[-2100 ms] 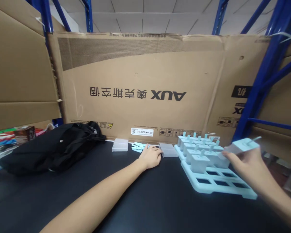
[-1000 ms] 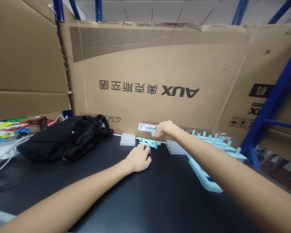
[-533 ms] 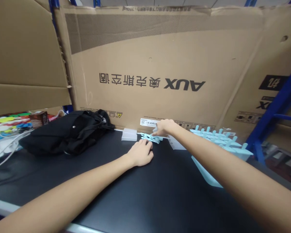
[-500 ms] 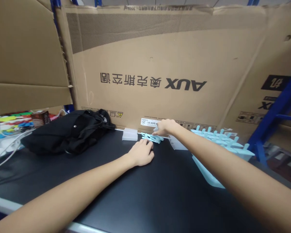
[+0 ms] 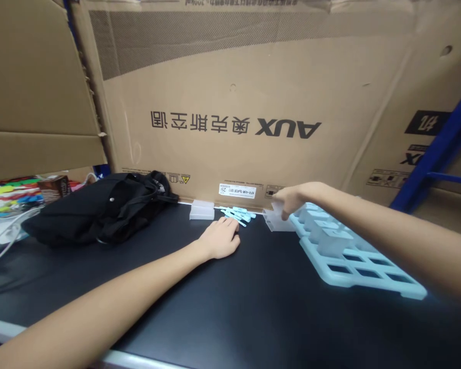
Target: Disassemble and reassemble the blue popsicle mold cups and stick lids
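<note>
My left hand [image 5: 220, 239] lies on the black table, its fingers loosely spread and nearest to a small pile of light blue popsicle sticks [image 5: 238, 214]. My right hand [image 5: 291, 199] reaches to the back, its fingers closed on a translucent popsicle mould [image 5: 277, 209], above other translucent moulds [image 5: 279, 224]. Under my right forearm is a light blue mould rack [image 5: 330, 277] with open square slots at its near end. Translucent mould cups [image 5: 336, 242] sit in its farther part, which my arm partly hides.
A translucent plastic piece [image 5: 202, 210] sits left of the sticks. The black bag [image 5: 100, 207] lies at the left, beside white cables [image 5: 13, 233] and colourful flat pieces [image 5: 7, 195]. A large cardboard panel [image 5: 200, 82] stands behind; a blue metal post [image 5: 434, 148] rises at right.
My right hand has moved right, from the sticks to the translucent moulds. The rack, earlier showing upright sticks, now shows open slots. My left hand stays put; the view has shifted slightly.
</note>
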The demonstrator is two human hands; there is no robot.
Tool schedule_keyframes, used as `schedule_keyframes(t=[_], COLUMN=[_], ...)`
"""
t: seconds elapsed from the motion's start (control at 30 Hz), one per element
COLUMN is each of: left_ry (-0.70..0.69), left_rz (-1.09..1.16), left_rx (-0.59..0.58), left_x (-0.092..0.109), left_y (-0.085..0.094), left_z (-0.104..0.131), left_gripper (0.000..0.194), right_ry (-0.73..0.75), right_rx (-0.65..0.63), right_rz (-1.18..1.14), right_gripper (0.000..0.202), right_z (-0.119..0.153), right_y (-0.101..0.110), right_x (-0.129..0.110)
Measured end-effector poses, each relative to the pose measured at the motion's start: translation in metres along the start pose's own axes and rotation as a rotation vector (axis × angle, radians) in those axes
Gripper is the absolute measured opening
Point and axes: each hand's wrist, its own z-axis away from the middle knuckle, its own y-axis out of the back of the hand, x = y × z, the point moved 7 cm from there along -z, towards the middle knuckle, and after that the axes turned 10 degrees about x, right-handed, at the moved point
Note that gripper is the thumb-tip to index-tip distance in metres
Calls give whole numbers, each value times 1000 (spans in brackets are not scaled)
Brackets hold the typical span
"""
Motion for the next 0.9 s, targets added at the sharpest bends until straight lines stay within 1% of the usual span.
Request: schedule_keyframes(t=[0.1,0.13,0.23,0.3,0.37,0.43,0.5,0.53,0.57,0.63,0.7,0.77,0.8,0.83,0.9], left_ry=[3,4,5,-2,-30,-116,-240,-291,-302,-252,-149,-21,42,89,135], left_rz=[3,3,6,9,7,-19,-61,-74,-76,-64,-42,-25,-17,-3,48], left_rx=[-1,-2,-2,1,6,11,34,57,101,209,303,407,450,471,463], left_x=[-1,-1,-1,2,4,6,1,-6,-18,-53,-93,-129,-143,-154,-165], left_y=[0,0,-2,-3,0,10,27,37,48,68,79,82,81,78,70], left_z=[0,0,1,1,-1,-5,-8,-9,-9,-8,-3,4,8,10,12], left_gripper=[17,17,18,17,18,21,25,27,28,30,31,33,34,35,37], right_ry=[174,198,189,213,268,330,360,370,382,436,535,620,644,656,666], right_rx=[-199,-231,-244,-195,-94,2,63,78,85,79,65,54,53,57,101], right_rz=[-17,-37,-94,-73,-42,-38,-51,-57,-66,-99,-169,-240,-267,-287,-295], right_gripper=[58,61,67,61,55,51,52,53,54,57,63,69,68,64,45], right_z=[26,32,38,32,22,13,7,5,4,6,12,21,24,27,31], right_y=[-21,-27,-37,-35,-24,-11,-3,-2,-2,-7,-14,-21,-24,-27,-30], right_x=[-13,-14,-12,-11,-14,-25,-40,-50,-62,-90,-123,-153,-165,-175,-189])
